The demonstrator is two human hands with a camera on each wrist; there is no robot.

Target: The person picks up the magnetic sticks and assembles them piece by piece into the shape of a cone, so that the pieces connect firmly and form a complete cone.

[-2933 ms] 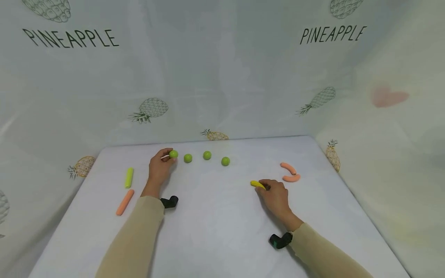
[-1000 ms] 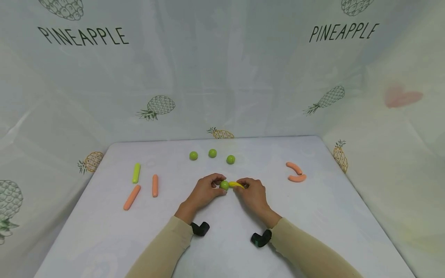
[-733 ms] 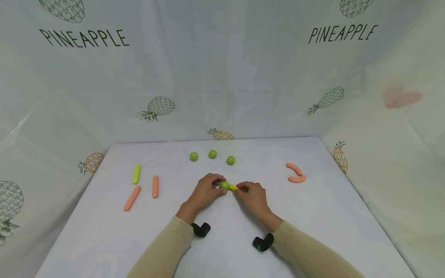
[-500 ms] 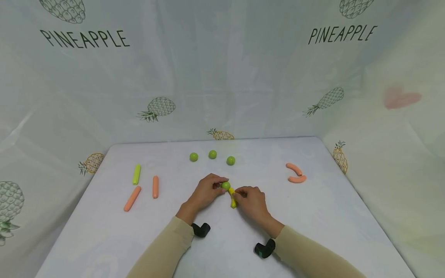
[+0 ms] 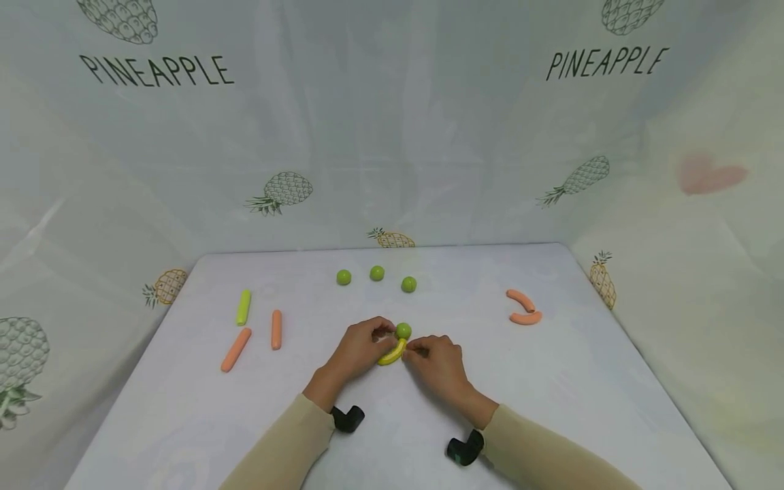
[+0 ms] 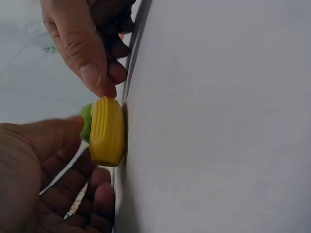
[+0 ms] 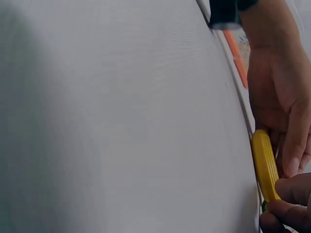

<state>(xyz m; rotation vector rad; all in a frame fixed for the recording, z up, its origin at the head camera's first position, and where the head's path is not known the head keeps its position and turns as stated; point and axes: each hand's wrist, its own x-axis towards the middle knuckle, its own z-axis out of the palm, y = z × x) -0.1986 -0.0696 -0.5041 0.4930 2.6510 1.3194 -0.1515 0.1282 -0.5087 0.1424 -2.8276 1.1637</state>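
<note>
A yellow banana-shaped piece (image 5: 393,354) lies at mid-table, its upper end against a green ball (image 5: 403,331). My right hand (image 5: 437,367) pinches the banana's upper end between thumb and fingertips; the right wrist view shows this hand (image 7: 291,204) at that end of the banana (image 7: 265,162). Beside the ball and banana, on their left, my left hand (image 5: 358,354) has its fingers relaxed and apart. In the left wrist view, that hand's thumb (image 6: 60,136) reaches the green ball (image 6: 86,122) behind the banana (image 6: 107,131); whether it touches is unclear.
Three green balls (image 5: 344,277) (image 5: 377,273) (image 5: 409,284) stand near the table's back edge. A lime stick (image 5: 243,307) and two orange sticks (image 5: 277,330) (image 5: 236,350) lie at left, two curved orange pieces (image 5: 520,300) (image 5: 526,318) at right. A pineapple-print cloth (image 5: 392,136) hangs behind.
The ball came from the back row to mid-table in my left hand, which has since loosened from it. The banana moved left with my right hand and turned, its lower end now pointing left.
</note>
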